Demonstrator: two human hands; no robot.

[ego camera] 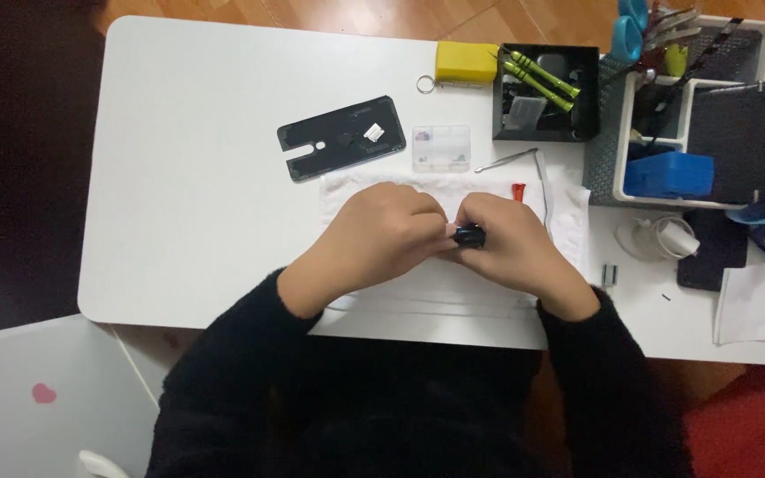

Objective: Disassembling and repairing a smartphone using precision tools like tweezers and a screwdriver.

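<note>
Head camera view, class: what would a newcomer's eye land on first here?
First, the left hand and right hand pressed together around a small black cylindrical object, over a white cloth at the table's near edge. Next, the black phone back cover behind them, and green-handled screwdrivers in a black tray at the far right.

Even, soft indoor light from above leaves the white table [197,204] bright with faint shadows only, black sleeves and the left edge crushed to featureless dark, the whole frame slightly soft, no strong glare, mild corner darkening.
</note>
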